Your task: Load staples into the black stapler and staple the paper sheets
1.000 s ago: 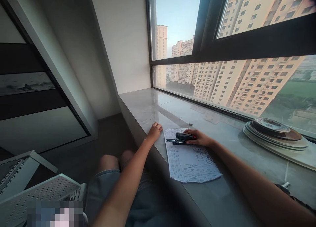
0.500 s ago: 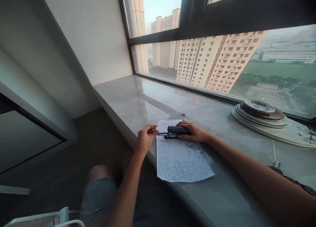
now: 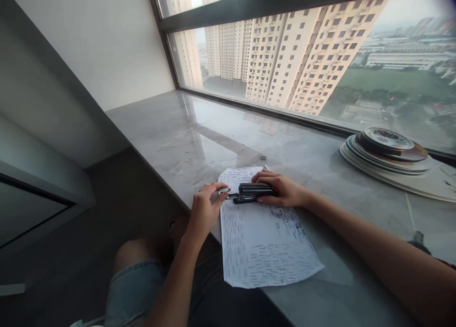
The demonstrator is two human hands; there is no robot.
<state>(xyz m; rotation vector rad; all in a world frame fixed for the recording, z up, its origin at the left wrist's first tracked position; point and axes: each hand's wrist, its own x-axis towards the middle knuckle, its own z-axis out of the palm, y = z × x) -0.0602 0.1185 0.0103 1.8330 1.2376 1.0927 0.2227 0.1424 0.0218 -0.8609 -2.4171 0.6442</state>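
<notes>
A black stapler (image 3: 254,189) lies across a sheet of paper (image 3: 263,251) covered in short dark marks. My right hand (image 3: 281,188) is closed around the stapler's right end. From its left end sticks out a narrow metal tray (image 3: 232,196). Between the thumb and fingers of my left hand (image 3: 206,203) is a small strip of staples (image 3: 223,190), held right at the end of that tray. Whether the strip touches the tray I cannot tell.
Another small grey strip (image 3: 263,157) lies on the grey stone sill (image 3: 160,142) beyond the paper. Dark bits (image 3: 188,152) are scattered farther left. Stacked round plates (image 3: 388,149) stand at the right by the window. The sill's front edge runs beside my knee (image 3: 137,256).
My left hand has brought the staple strip closer to the stapler's tray and turned it level. My right hand keeps its hold. The whole view has shifted slightly as the head moved.
</notes>
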